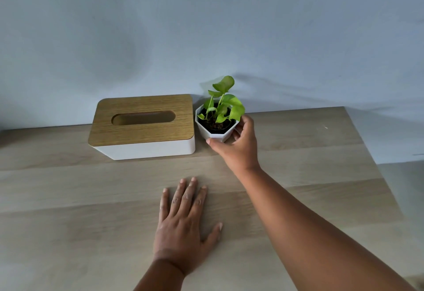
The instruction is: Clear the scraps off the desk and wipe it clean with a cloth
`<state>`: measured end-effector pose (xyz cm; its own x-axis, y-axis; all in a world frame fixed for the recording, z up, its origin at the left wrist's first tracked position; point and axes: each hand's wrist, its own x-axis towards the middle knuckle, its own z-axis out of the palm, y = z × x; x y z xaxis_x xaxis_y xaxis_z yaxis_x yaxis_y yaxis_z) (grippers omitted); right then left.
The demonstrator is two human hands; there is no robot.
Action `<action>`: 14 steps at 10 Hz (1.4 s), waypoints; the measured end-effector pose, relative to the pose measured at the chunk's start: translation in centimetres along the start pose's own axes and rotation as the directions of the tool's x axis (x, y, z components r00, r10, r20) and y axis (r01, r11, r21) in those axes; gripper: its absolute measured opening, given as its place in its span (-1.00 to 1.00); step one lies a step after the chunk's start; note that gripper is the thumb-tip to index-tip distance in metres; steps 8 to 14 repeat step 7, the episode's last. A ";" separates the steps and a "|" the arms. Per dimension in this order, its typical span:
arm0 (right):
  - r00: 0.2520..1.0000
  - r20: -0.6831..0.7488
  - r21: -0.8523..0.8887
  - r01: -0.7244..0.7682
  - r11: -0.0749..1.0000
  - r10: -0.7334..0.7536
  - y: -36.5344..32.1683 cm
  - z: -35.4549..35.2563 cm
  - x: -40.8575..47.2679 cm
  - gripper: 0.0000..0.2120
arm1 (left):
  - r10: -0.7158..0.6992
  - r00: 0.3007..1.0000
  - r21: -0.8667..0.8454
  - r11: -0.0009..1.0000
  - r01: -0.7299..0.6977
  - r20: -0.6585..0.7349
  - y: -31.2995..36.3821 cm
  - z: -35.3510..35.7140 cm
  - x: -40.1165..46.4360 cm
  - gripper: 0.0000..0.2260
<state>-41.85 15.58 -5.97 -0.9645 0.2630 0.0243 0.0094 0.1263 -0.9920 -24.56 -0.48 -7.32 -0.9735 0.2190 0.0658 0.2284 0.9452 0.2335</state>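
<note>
Desk (91,222) — pale woodgrain, seemingly bare — left hand (183,226) flat.

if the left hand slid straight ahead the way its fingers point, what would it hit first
Probably the tissue box, near its right front corner. The left hand lies flat on the desk, fingers aimed up and slightly right; the line could instead slip between box and plant pot.

A pale wood-grain desk (91,233) is carrying a white tissue box (142,128) with a wooden lid, sitting at the back by the wall. Just right of the box, a white faceted plant pot (212,133) is standing. In front of the box, a left hand (183,226) is lying flat on the desk.
</note>
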 end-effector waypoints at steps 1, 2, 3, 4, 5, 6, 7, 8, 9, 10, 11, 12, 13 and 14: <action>1.000 0.006 -0.026 0.010 1.000 -0.010 0.1 0.2 0.3 -0.13 | -0.012 1.000 0.000 1.000 0.012 0.004 0.0 0.1 0.0 -0.23; 1.000 0.006 -0.047 0.023 0.999 -0.023 0.3 0.4 0.4 -0.11 | -0.010 1.000 0.000 1.000 0.010 0.000 -0.1 0.1 0.0 -0.22; 1.000 0.015 -0.056 0.027 0.998 -0.027 0.7 0.3 0.5 -0.08 | -0.007 1.000 0.005 1.000 0.007 0.007 -0.1 0.1 0.0 -0.22; 0.998 0.030 -0.076 0.053 0.996 -0.051 0.5 -0.1 0.3 -0.03 | -0.009 1.000 0.007 1.000 0.009 0.019 -0.1 0.0 0.0 -0.22; 0.997 0.055 -0.106 0.058 0.993 -0.052 0.6 -0.8 -0.3 0.00 | -0.012 1.000 0.003 1.000 0.012 0.022 -0.2 0.1 0.1 -0.22; 0.996 0.063 -0.217 0.073 0.974 -0.060 0.2 -1.7 -1.5 0.02 | 0.001 1.000 -0.019 1.000 -0.002 -0.013 -0.2 0.0 0.0 -0.22; 0.994 0.046 -0.268 0.113 0.957 -0.104 0.5 -2.5 -2.9 -0.03 | 0.009 1.000 -0.026 1.000 -0.010 -0.025 0.1 0.2 0.1 -0.22; 0.994 0.046 -0.268 0.113 0.957 -0.104 0.5 -2.5 -2.9 -0.03 | 0.009 1.000 -0.026 1.000 -0.010 -0.025 0.1 0.2 0.1 -0.22; 0.994 0.046 -0.268 0.113 0.957 -0.104 0.5 -2.5 -2.9 -0.03 | 0.009 1.000 -0.026 1.000 -0.010 -0.025 0.1 0.2 0.1 -0.22; 0.994 0.046 -0.268 0.113 0.957 -0.104 0.5 -2.5 -2.9 -0.03 | 0.009 1.000 -0.026 1.000 -0.010 -0.025 0.1 0.2 0.1 -0.22; 0.994 0.046 -0.268 0.113 0.957 -0.104 0.5 -2.5 -2.9 -0.03 | 0.009 1.000 -0.026 1.000 -0.010 -0.025 0.1 0.2 0.1 -0.22; 0.994 0.046 -0.268 0.113 0.957 -0.104 0.5 -2.5 -2.9 -0.03 | 0.009 1.000 -0.026 1.000 -0.010 -0.025 0.1 0.2 0.1 -0.22; 0.994 0.046 -0.268 0.113 0.957 -0.104 0.5 -2.5 -2.9 -0.03 | 0.009 1.000 -0.026 1.000 -0.010 -0.025 0.1 0.2 0.1 -0.22; 0.994 0.046 -0.268 0.113 0.957 -0.104 0.5 -2.5 -2.9 -0.03 | 0.009 1.000 -0.026 1.000 -0.010 -0.025 0.1 0.2 0.1 -0.22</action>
